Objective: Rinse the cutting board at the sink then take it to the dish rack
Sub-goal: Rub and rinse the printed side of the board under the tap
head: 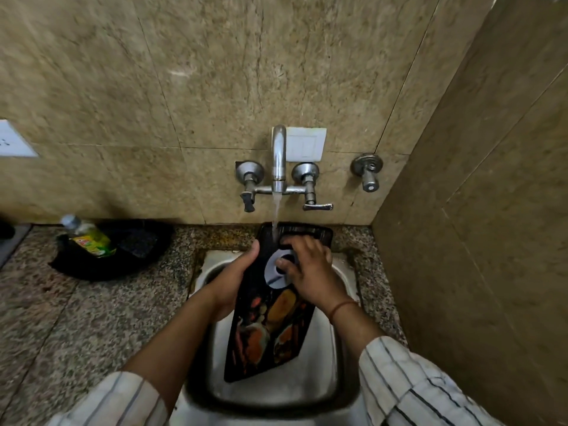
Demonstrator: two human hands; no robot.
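A black cutting board with printed orange food pictures and a white ring stands tilted over the steel sink, its far end up against the wall. Water runs from the wall tap onto the board's far end. My left hand grips the board's left edge, thumb on top. My right hand lies flat on the board's upper face, fingers spread over the white ring. No dish rack is in view.
A speckled granite counter surrounds the sink. A black dish holding a green bottle sits at the back left. Tiled walls rise behind and close on the right. A second valve sticks out right of the tap.
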